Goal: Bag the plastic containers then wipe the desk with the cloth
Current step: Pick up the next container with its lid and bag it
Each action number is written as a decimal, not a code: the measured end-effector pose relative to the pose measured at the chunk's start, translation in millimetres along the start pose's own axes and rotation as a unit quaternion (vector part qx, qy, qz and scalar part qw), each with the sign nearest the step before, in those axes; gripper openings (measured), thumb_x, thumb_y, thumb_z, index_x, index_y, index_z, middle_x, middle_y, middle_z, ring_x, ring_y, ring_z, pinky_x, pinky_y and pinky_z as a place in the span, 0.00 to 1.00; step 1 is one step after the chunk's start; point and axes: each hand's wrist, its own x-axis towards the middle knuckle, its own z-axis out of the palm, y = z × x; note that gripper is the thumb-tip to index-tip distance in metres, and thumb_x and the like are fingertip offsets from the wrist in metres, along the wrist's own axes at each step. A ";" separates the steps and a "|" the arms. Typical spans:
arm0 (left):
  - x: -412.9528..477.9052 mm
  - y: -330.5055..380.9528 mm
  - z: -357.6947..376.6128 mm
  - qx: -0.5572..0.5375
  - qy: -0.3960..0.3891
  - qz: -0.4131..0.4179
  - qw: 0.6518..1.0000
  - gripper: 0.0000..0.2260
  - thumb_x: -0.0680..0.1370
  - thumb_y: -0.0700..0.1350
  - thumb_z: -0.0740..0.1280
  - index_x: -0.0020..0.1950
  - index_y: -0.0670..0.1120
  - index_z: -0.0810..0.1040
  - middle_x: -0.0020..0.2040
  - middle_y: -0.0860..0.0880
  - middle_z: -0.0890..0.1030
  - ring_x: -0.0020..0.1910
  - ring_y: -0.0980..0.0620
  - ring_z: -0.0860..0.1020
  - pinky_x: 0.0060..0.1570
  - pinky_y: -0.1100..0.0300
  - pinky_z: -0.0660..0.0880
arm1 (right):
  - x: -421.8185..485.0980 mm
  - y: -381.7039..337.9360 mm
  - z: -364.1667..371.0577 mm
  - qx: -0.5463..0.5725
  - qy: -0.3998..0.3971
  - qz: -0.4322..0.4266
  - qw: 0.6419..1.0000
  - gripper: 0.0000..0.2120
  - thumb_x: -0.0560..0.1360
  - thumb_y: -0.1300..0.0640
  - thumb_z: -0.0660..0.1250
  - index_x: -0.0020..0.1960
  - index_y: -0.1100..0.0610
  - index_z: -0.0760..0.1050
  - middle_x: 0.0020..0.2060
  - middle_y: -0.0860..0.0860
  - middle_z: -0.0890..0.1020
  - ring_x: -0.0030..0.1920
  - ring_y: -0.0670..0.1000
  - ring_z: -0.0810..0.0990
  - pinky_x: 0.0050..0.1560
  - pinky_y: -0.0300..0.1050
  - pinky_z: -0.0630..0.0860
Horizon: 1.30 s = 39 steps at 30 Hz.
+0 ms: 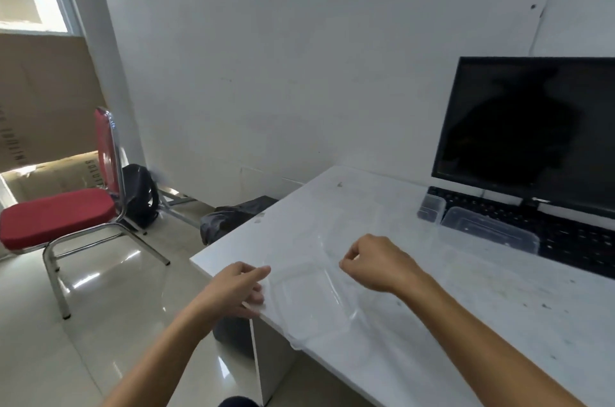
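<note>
A clear plastic bag (319,303) lies on the white desk (466,323) near its front left corner, with a clear container showing faintly inside it. My left hand (239,287) pinches the bag's left edge at the desk corner. My right hand (376,262) pinches the bag's upper edge with curled fingers. Two more clear plastic containers stand farther right: a large one (489,233) resting partly on the keyboard and a small one (431,208) beside it. No cloth is in view.
A black monitor (529,130) and black keyboard (565,233) fill the desk's right back. On the floor to the left stand a red chair (56,213), a black backpack (141,193) and a dark bag (233,217) by the desk.
</note>
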 end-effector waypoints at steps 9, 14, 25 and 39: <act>-9.1 -3.1 24.5 -0.037 0.004 0.009 0.999 0.19 0.77 0.54 0.71 0.60 0.43 0.74 0.53 0.42 0.79 0.48 0.44 0.83 0.40 0.49 0.84 | -3.4 -0.2 24.9 0.002 0.018 -0.003 1.000 0.15 0.74 0.54 0.63 0.31 0.55 0.64 0.33 0.51 0.68 0.31 0.53 0.68 0.32 0.43 0.63; -26.3 17.1 28.7 -0.204 0.029 0.083 0.975 0.18 0.81 0.53 0.64 0.63 0.41 0.75 0.55 0.41 0.78 0.48 0.42 0.80 0.42 0.51 0.80 | -9.7 2.0 1.7 0.184 0.046 0.014 0.982 0.12 0.74 0.53 0.65 0.42 0.62 0.78 0.40 0.54 0.84 0.35 0.52 0.77 0.38 0.45 0.73; -50.6 64.0 124.2 -0.470 -0.315 0.004 0.824 0.39 0.73 0.72 0.57 0.73 0.46 0.71 0.67 0.37 0.79 0.65 0.32 0.78 0.65 0.30 0.69 | -40.4 65.5 -49.6 0.284 0.102 0.059 0.951 0.10 0.74 0.52 0.70 0.43 0.58 0.85 0.44 0.53 0.85 0.44 0.49 0.81 0.52 0.53 0.79; -25.3 101.2 205.6 -0.491 -0.362 -0.023 0.792 0.33 0.74 0.72 0.58 0.74 0.55 0.72 0.67 0.36 0.79 0.66 0.31 0.77 0.69 0.29 0.65 | 4.4 254.5 -92.0 0.137 0.182 0.223 0.948 0.18 0.77 0.52 0.68 0.61 0.63 0.78 0.60 0.60 0.80 0.55 0.58 0.80 0.51 0.48 0.78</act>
